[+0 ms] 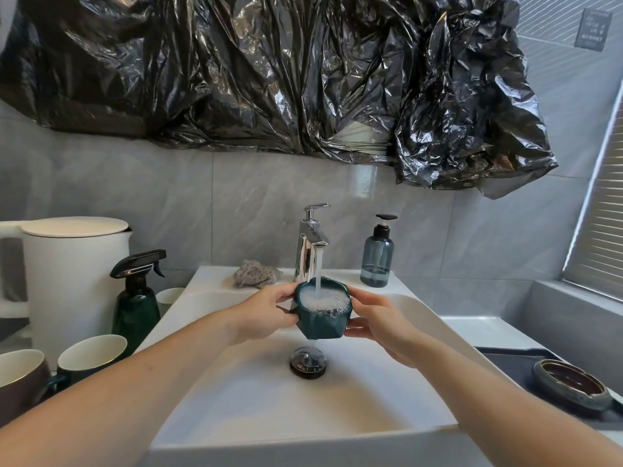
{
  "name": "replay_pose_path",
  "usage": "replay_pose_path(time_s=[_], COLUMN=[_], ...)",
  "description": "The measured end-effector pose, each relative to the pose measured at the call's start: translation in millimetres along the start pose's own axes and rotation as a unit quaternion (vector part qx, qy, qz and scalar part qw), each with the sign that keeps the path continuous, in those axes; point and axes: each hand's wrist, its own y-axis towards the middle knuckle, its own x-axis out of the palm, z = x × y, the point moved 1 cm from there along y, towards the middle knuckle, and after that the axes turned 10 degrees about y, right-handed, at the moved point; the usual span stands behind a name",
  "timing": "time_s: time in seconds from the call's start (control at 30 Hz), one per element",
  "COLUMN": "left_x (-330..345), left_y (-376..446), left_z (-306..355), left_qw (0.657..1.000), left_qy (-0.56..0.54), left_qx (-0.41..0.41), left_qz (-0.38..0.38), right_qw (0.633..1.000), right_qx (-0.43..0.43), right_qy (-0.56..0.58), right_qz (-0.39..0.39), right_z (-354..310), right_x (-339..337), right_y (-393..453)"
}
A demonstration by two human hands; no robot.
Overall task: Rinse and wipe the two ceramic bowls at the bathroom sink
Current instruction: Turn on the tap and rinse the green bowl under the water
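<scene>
Bowl (324,313) under faucet (310,244), above sink (421,318) drain (308,361), between hands.

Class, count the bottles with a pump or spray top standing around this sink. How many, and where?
2. A dark green spray bottle stands left of the basin; a blue pump bottle stands right of the faucet. Others may be hidden.

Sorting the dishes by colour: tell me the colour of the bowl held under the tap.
Dark teal green bowl, brimming with white foamy water, seen in the head view.
</scene>
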Motion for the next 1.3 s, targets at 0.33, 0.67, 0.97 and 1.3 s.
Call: replay_pose_path(time_s=[0.33, 0.67, 0.97, 1.3], left_x=[4.3, 6.3, 2.8, 3.8], left_y=[5.6, 6.5, 11.5, 6.4], left_z=[5.9, 5.0, -4.4, 4.4], left_qw=[0.996, 0.997, 0.997, 0.995], left_qy=[-0.088, -0.055, 0.026, 0.078], left_qx=[-0.032, -0.01, -0.024, -0.024], left_qz=[0.003, 0.043, 0.062, 0.059], right_qw=[1.0, 0.999, 0.999, 0.999], right_qx=[-0.002, -0.021, -0.023, -0.016], right_qy=[-0.011, -0.026, -0.025, -0.018], right_qz=[0.016, 0.014, 0.039, 0.037], right_z=[1.9, 2.0, 9.8, 9.6], right_x=[-1.9, -2.9, -6.7, -8.6], right_y=[1.9, 4.8, 12.2, 10.4])
